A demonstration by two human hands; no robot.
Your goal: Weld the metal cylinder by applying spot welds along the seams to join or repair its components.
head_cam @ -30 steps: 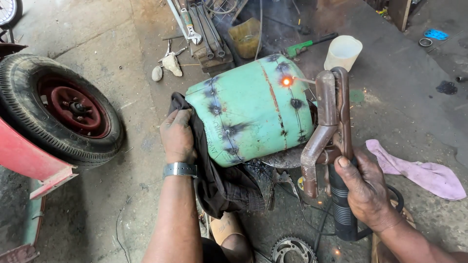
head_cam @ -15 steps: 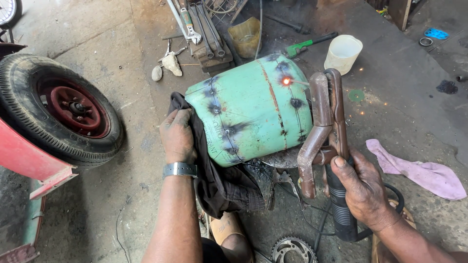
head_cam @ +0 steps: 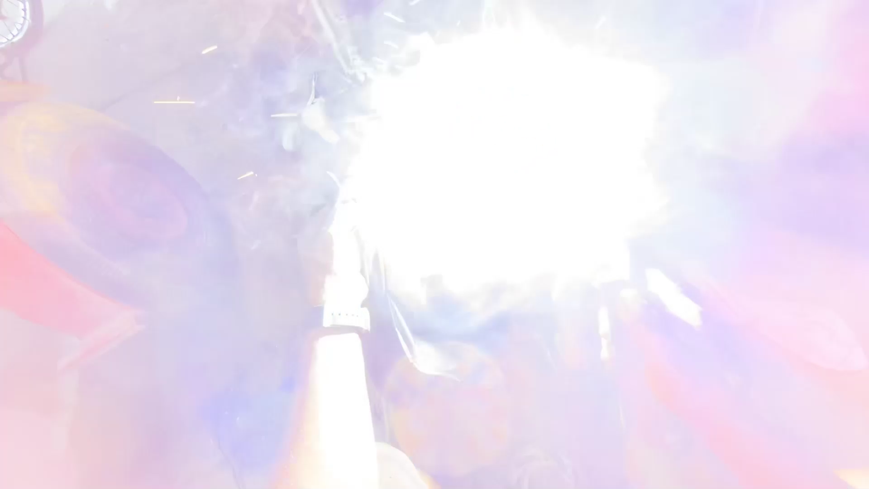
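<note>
A blinding white flash (head_cam: 507, 154) fills the middle of the head view and washes out nearly everything around it. My left forearm shows faintly below it, with a pale wristband (head_cam: 347, 317). My left hand (head_cam: 348, 267) is a dim shape at the flash's lower left edge, and its fingers cannot be made out. My right hand is lost in the glare on the right. Whatever lies under the flash is hidden.
A wheel with a tyre (head_cam: 127, 208) shows as a faint ring at the left, with a reddish shape (head_cam: 36, 290) below it. A few thin spark streaks (head_cam: 176, 101) cross the upper left. Haze covers the rest.
A bright flash has burst where the small orange glow sat on the green tank. The tank, the holder in my right hand and the floor have vanished in glare.
</note>
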